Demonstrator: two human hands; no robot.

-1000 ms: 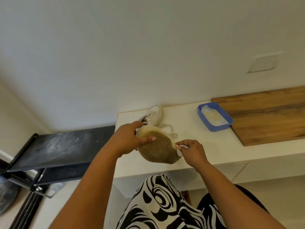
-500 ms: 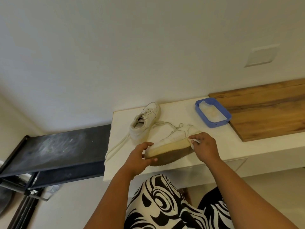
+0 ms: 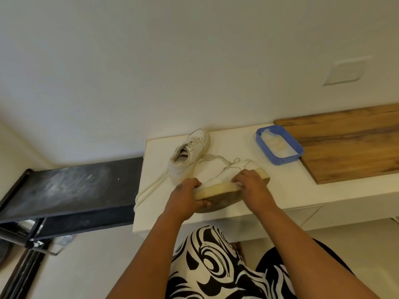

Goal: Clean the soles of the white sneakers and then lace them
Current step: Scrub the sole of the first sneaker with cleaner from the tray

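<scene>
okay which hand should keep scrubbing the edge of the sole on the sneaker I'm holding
Right. Your right hand already lies over the yellowed sole edge of the held sneaker, apparently pressing something white there, and is nearer the blue tray. Your left hand grips the heel end, steadying it.

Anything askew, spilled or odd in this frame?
Nothing spilled or damaged. One oddity: the loose white lace of the white sneaker standing on the white counter trails over the counter's left edge. The held white sneaker shows a yellowed sidewall and grimy sole, as expected mid-cleaning.
</scene>
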